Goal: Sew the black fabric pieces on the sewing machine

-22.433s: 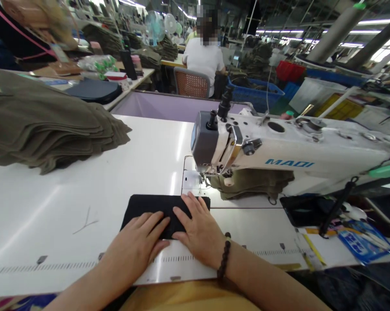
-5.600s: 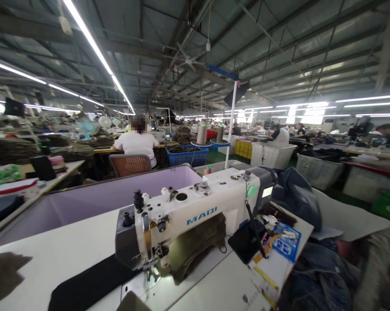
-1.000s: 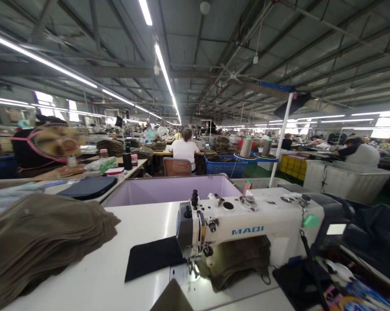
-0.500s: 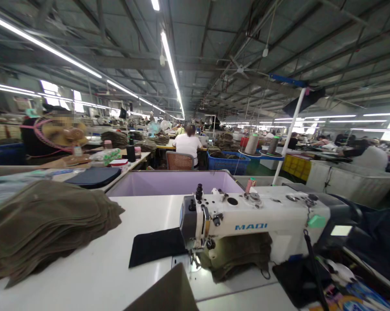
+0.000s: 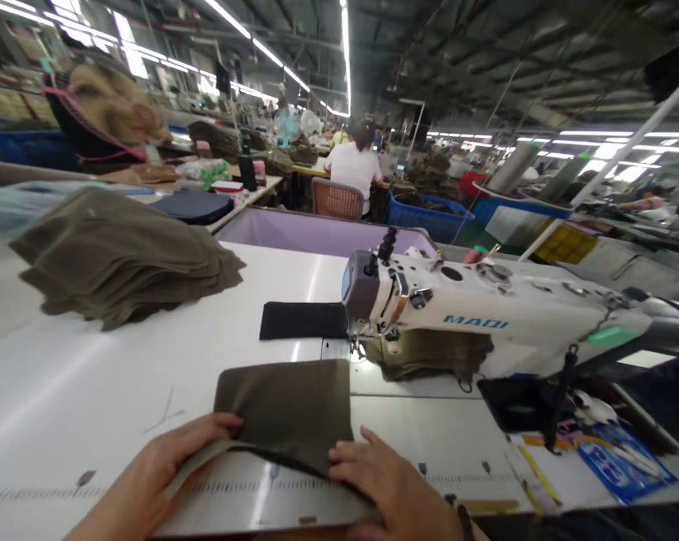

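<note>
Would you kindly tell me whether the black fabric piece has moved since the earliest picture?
Yes; against the sewing machine, the black fabric piece has moved farther away, to the left side of the machine's head.

White sewing tbl (image 5: 148, 368) is carrying everything, approx. Clock hrs read from olive fabric pc (image 5: 294, 406) at ctr: its far part is lying flat, near edge is lifting off top. At 10, olive fabric stack (image 5: 131, 259) is lying in uneven layers; at 12, black fabric pc (image 5: 300, 321) is lying w/ one end by the MAQI sewing mach. (image 5: 457, 300), which is standing at 2. More olive pcs (image 5: 435, 353) are lying under its arm. Near 3, dark flat item (image 5: 514, 406) and blue packet (image 5: 624, 462) are lying. At 6, ruler scale (image 5: 243, 487) is running along near edge.
</note>
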`<state>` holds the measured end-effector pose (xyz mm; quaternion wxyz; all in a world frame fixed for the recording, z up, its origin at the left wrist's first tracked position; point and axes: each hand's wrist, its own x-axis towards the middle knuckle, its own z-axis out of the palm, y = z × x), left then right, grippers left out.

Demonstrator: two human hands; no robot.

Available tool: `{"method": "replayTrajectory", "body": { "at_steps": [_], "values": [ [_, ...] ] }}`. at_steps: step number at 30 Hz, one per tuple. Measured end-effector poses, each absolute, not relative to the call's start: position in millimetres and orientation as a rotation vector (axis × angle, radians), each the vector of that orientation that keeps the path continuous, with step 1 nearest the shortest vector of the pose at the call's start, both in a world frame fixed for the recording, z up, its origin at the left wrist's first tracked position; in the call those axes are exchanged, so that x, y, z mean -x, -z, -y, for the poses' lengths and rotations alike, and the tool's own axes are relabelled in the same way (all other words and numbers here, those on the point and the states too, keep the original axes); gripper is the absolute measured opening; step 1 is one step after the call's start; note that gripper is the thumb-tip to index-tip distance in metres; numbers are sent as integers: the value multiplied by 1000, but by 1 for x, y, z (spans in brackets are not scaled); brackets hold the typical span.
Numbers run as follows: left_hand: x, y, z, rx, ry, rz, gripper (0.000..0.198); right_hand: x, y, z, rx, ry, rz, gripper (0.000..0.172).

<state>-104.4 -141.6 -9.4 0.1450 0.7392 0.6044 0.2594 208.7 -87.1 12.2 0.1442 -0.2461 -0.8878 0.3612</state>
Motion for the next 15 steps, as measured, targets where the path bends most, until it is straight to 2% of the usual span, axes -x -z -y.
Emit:
{"method": "replayTrajectory", "body": {
  "at_steps": [5,12,13,15],
  "values": [
    [90,-8,128,-1938,-760,-1680,25,-195,-18,82,1101,-976,2136,19],
    [80,-7,114,-1901,-839,-1852,29,-187,-15,68,1358,-986,2108,16],
    [79,-7,113,-1899,-815,-1858,28,-188,-12,70,1396,-984,2091,19],
    [78,-7,113,-1907,-762,-1871,25,-191,-5,74,1443,-1003,2030,40]
  ]
}}
